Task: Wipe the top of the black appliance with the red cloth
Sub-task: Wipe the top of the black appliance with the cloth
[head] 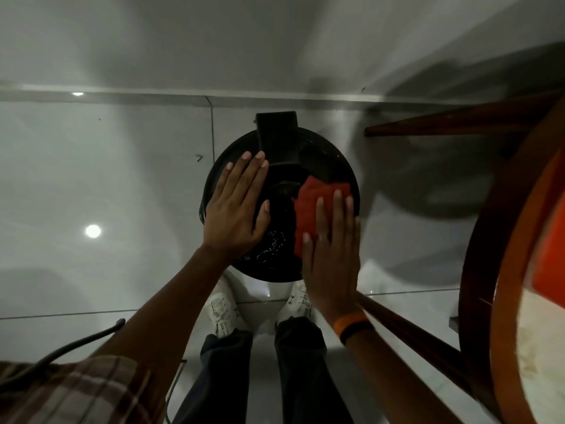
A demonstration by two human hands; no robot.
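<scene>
A round black appliance [276,258] stands on the floor in the middle of the head view, with a black block-shaped part [277,139] at its far edge. The red cloth [308,206] lies on the right half of its top. My right hand [333,249] presses flat on the cloth, fingers stretched forward, covering the cloth's near part. My left hand [237,206] rests flat on the left side of the top, fingers spread and holding nothing. White specks show on the lid between my hands.
A round wooden table [501,270] with an orange object [550,249] on it fills the right side, its legs [412,335] close to my right arm. The white tiled floor [107,179] meets a wall behind. A dark cable [76,344] lies at the lower left. My shoes [221,310] stand beneath the appliance.
</scene>
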